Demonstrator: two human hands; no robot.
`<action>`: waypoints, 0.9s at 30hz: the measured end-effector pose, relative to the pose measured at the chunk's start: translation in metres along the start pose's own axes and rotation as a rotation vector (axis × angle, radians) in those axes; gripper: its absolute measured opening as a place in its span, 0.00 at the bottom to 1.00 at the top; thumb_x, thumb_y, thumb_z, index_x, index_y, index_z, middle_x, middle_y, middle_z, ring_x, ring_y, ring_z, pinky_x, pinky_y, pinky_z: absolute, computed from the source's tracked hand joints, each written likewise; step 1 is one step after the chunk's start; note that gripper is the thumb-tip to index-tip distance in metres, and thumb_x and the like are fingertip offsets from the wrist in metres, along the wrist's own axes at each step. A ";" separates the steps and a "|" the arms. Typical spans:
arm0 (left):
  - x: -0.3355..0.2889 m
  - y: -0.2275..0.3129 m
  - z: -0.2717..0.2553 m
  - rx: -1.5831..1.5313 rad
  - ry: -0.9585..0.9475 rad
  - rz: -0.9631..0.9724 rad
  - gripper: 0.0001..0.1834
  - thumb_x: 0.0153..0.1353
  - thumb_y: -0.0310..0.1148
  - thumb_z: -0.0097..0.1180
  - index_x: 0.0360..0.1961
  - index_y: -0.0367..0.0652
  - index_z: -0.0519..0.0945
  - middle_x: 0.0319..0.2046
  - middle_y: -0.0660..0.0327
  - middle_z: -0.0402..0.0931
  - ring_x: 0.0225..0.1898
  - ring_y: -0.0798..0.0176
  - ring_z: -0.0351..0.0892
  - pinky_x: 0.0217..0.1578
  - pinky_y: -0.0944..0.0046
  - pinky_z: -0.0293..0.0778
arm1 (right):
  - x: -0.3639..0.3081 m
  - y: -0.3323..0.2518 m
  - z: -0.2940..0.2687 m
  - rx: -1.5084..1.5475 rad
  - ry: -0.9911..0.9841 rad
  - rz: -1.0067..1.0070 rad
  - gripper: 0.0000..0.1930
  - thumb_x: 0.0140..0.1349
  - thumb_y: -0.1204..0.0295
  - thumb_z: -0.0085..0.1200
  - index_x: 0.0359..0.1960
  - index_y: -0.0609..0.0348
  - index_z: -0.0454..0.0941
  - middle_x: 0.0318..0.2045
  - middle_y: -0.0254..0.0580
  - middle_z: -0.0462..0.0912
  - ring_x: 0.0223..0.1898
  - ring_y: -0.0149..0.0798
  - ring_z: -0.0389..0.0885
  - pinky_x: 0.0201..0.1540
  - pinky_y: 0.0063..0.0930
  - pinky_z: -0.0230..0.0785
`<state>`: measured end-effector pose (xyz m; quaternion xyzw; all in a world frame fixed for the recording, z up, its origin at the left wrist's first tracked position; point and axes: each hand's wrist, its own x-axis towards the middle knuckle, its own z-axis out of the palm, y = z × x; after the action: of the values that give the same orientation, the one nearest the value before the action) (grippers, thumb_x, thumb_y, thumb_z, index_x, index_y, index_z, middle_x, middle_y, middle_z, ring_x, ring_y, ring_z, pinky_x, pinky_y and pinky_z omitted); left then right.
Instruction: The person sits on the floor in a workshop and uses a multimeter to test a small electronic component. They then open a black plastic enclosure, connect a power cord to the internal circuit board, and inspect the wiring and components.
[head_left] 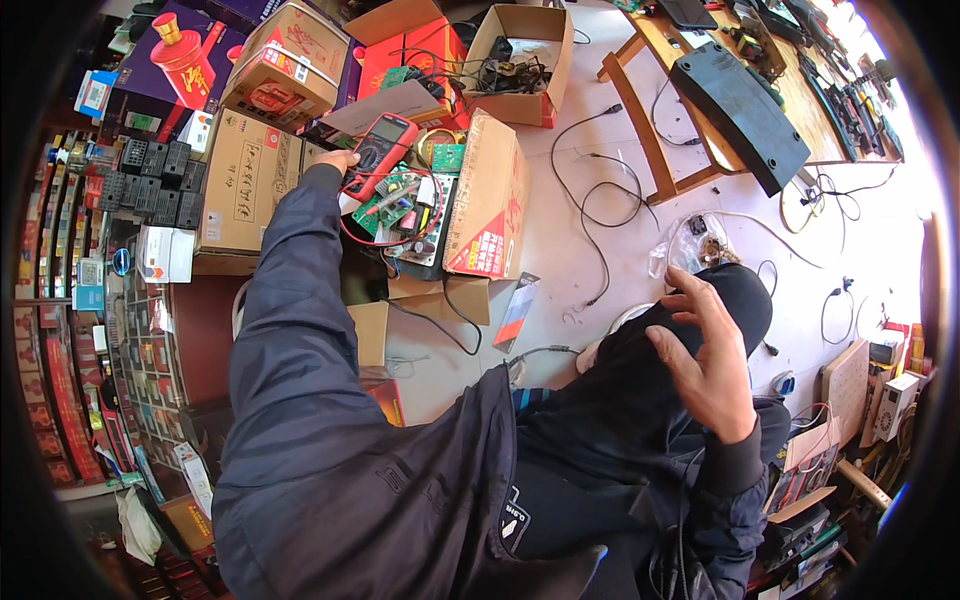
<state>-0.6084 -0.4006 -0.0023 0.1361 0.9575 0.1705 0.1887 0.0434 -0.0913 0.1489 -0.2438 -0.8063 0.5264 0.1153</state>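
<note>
at the far left, a glass cabinet is packed with small coloured packages. above it, black plastic blocks are stacked beside a white carton. a purple box printed with a red bottle is seen behind them. next to the blocks, a closed cardboard box is marked with dark handwriting.

just to its right, the red multimeter is grasped at its left edge by the left hand; the fingers underneath are hidden. the meter is tilted above green circuit boards, over which a red lead is looped. the boards are bordered on the right by an upright cardboard flap. behind, tangled cables are held in an open carton.

farther right, a black cable is strewn in loops on the pale floor. the right hand is raised over the dark-clothed knee, with nothing grasped and the fingers parted. beyond it, a clear plastic bag is set on the floor. at the upper right, a long black case is seen across the edge of a wooden worktop, where tools and parts are crowded.
</note>
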 end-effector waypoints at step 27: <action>-0.351 0.451 0.148 -1.580 -0.325 0.783 0.11 0.72 0.29 0.55 0.51 0.36 0.80 0.41 0.56 0.82 0.37 0.64 0.81 0.39 0.64 0.79 | 0.044 0.028 -0.122 -0.314 0.643 -0.219 0.52 0.51 0.58 0.78 0.75 0.62 0.62 0.67 0.63 0.71 0.69 0.58 0.71 0.72 0.44 0.64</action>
<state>-0.1464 -0.0656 0.1503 0.3056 0.4072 0.8108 0.2887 0.0672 0.0373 0.1716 -0.3238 -0.8211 0.2773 0.3795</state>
